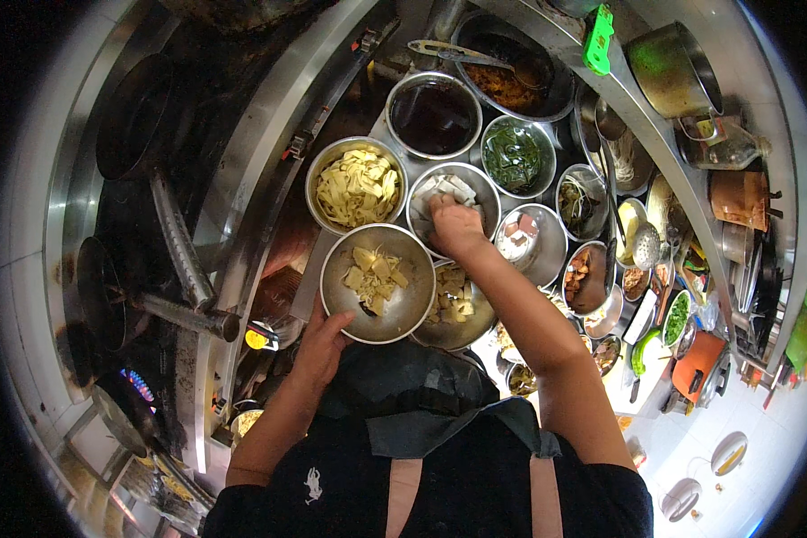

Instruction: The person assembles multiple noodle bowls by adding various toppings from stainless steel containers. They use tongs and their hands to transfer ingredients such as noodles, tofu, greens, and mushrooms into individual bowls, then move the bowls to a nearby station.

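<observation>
My left hand (324,339) grips the rim of a metal bowl (403,323) holding pale yellow pieces and thin strands (374,277). Inside another metal bowl (487,195), my right hand (456,225) reaches among whitish-grey strips (447,187); its fingertips are hidden, so its grasp is unclear. To the left stands a bowl of flat yellow strips (358,188). A bowl of dark liquid (434,114) and one of green leafy strips in liquid (516,156) lie beyond. Beneath my right forearm, a bowl of yellowish chunks (452,296) is partly covered.
A large pot with a ladle (511,74) stands at the far side. Dark pans with long handles (181,242) rest on the stove at left, where a blue flame (138,387) burns. Several ingredient bowls, a perforated ladle (645,245) and an orange pot (699,366) crowd the right.
</observation>
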The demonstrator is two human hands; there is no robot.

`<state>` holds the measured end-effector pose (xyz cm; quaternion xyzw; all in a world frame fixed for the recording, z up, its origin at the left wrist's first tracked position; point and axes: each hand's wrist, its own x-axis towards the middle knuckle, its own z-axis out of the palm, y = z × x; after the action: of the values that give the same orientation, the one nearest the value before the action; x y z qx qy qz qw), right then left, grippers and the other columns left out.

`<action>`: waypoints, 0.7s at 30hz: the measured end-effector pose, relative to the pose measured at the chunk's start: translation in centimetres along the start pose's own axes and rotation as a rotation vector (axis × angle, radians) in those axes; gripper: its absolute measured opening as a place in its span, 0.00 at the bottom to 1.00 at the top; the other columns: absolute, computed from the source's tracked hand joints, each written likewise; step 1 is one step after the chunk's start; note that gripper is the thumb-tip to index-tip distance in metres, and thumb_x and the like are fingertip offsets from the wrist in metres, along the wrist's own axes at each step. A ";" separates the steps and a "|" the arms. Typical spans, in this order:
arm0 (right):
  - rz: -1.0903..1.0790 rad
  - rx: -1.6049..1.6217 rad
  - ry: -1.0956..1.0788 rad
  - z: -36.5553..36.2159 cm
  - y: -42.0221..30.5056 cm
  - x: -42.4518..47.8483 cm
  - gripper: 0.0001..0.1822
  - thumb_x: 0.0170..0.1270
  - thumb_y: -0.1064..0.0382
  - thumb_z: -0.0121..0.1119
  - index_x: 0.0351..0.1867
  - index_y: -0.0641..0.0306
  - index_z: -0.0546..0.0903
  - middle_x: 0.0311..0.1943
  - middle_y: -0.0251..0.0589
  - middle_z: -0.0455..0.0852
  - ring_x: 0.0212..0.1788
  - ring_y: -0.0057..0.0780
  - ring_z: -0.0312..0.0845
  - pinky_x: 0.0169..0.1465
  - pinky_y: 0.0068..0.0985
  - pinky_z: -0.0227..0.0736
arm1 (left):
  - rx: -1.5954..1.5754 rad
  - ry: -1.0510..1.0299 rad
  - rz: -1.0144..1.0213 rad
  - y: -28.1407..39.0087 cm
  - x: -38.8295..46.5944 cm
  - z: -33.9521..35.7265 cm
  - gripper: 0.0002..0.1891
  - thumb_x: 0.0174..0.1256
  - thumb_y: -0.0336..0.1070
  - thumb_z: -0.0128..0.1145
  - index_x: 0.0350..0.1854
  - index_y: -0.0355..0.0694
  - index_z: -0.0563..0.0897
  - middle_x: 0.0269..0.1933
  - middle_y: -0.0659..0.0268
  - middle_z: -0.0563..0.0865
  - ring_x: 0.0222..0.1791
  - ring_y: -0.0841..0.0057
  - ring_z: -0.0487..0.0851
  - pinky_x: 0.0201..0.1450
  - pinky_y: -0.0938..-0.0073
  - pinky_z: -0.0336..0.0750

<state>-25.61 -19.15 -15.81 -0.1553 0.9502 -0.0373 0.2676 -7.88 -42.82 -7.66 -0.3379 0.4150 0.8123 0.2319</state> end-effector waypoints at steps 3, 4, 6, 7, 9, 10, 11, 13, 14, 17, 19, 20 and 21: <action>-0.017 0.124 -0.022 -0.7 0.4 -0.1 0.26 0.53 0.57 0.65 0.53 0.61 0.72 0.47 0.51 0.83 0.49 0.45 0.81 0.53 0.41 0.75 | 0.009 -0.009 0.006 -0.2 0.1 -0.2 0.38 0.62 0.31 0.56 0.74 0.46 0.53 0.67 0.56 0.67 0.63 0.64 0.72 0.60 0.59 0.74; -0.029 0.180 -0.027 -1.0 0.5 -0.2 0.26 0.53 0.57 0.65 0.53 0.60 0.72 0.47 0.51 0.83 0.50 0.45 0.81 0.53 0.41 0.74 | 0.001 -0.008 0.001 -0.2 0.0 -0.2 0.38 0.62 0.31 0.56 0.74 0.46 0.53 0.67 0.57 0.67 0.63 0.64 0.72 0.60 0.59 0.74; 0.002 0.152 -0.039 -0.8 0.5 0.1 0.24 0.53 0.57 0.65 0.52 0.59 0.74 0.47 0.50 0.84 0.50 0.45 0.81 0.53 0.41 0.74 | -0.013 -0.006 -0.011 -0.1 0.0 -0.1 0.38 0.62 0.31 0.56 0.74 0.47 0.53 0.67 0.57 0.67 0.63 0.64 0.72 0.60 0.58 0.74; 0.018 0.138 -0.044 -0.7 0.6 0.1 0.24 0.53 0.58 0.65 0.52 0.58 0.74 0.47 0.50 0.84 0.50 0.45 0.81 0.53 0.41 0.74 | -0.017 -0.006 -0.007 -0.1 0.0 -0.1 0.38 0.62 0.30 0.56 0.74 0.47 0.53 0.66 0.57 0.67 0.63 0.64 0.72 0.60 0.58 0.74; -0.014 0.076 -0.048 -0.3 0.7 0.0 0.21 0.55 0.59 0.62 0.51 0.57 0.75 0.46 0.49 0.84 0.50 0.45 0.81 0.53 0.41 0.75 | -0.024 -0.007 0.000 -0.2 0.1 -0.1 0.39 0.61 0.30 0.56 0.74 0.48 0.53 0.66 0.57 0.68 0.64 0.65 0.72 0.60 0.58 0.73; -0.030 0.044 -0.051 -0.1 0.7 -0.1 0.20 0.56 0.60 0.61 0.51 0.57 0.75 0.46 0.49 0.84 0.50 0.45 0.81 0.53 0.40 0.75 | -0.024 -0.010 -0.005 -0.1 0.0 -0.1 0.39 0.62 0.30 0.56 0.74 0.48 0.53 0.66 0.57 0.68 0.63 0.65 0.72 0.60 0.58 0.73; -0.028 0.050 -0.030 0.1 0.6 -0.1 0.18 0.57 0.61 0.59 0.51 0.56 0.76 0.46 0.49 0.84 0.50 0.45 0.81 0.52 0.40 0.75 | -0.024 -0.013 -0.009 0.0 0.0 -0.1 0.39 0.62 0.30 0.56 0.74 0.47 0.53 0.66 0.57 0.68 0.63 0.65 0.72 0.60 0.58 0.74; -0.023 0.060 0.013 0.2 0.3 -0.2 0.16 0.59 0.63 0.56 0.50 0.56 0.77 0.45 0.48 0.84 0.50 0.45 0.81 0.52 0.40 0.75 | -0.022 -0.012 -0.016 0.1 0.1 0.0 0.38 0.62 0.31 0.56 0.74 0.47 0.53 0.66 0.57 0.68 0.62 0.65 0.73 0.59 0.58 0.74; -0.021 0.044 -0.001 0.1 0.2 0.0 0.15 0.60 0.64 0.54 0.50 0.56 0.77 0.45 0.49 0.84 0.49 0.45 0.81 0.51 0.40 0.75 | -0.019 -0.007 -0.020 0.1 0.1 0.0 0.38 0.62 0.31 0.56 0.74 0.47 0.53 0.66 0.57 0.68 0.62 0.65 0.73 0.59 0.58 0.74; -0.021 0.042 0.008 0.5 -0.1 0.3 0.14 0.61 0.65 0.51 0.49 0.55 0.78 0.45 0.50 0.84 0.48 0.46 0.82 0.50 0.39 0.76 | -0.011 -0.009 -0.020 -0.1 0.2 -0.3 0.38 0.63 0.31 0.56 0.74 0.47 0.52 0.66 0.57 0.68 0.61 0.64 0.74 0.58 0.58 0.75; -0.019 0.091 0.085 1.3 0.2 0.4 0.13 0.62 0.65 0.51 0.48 0.54 0.79 0.44 0.50 0.84 0.46 0.47 0.82 0.49 0.38 0.76 | -0.006 -0.022 -0.013 0.0 0.3 -0.2 0.38 0.63 0.31 0.56 0.74 0.47 0.52 0.66 0.57 0.68 0.61 0.64 0.74 0.58 0.58 0.75; -0.012 0.112 0.087 1.5 0.7 0.3 0.13 0.61 0.66 0.52 0.47 0.54 0.80 0.44 0.50 0.84 0.45 0.47 0.82 0.48 0.38 0.76 | -0.003 -0.029 -0.008 0.2 0.2 -0.1 0.38 0.63 0.31 0.56 0.75 0.47 0.52 0.66 0.57 0.68 0.62 0.64 0.74 0.59 0.58 0.75; -0.010 0.132 0.085 1.3 1.1 0.1 0.13 0.59 0.67 0.54 0.45 0.54 0.80 0.43 0.50 0.84 0.45 0.48 0.82 0.47 0.38 0.76 | -0.004 -0.031 -0.004 0.2 0.1 0.0 0.38 0.63 0.31 0.56 0.75 0.47 0.52 0.66 0.57 0.68 0.62 0.64 0.74 0.59 0.58 0.75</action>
<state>-25.27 -18.10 -17.16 -0.1406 0.9554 -0.1077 0.2363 -8.11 -42.98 -7.63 -0.3267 0.4091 0.8177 0.2394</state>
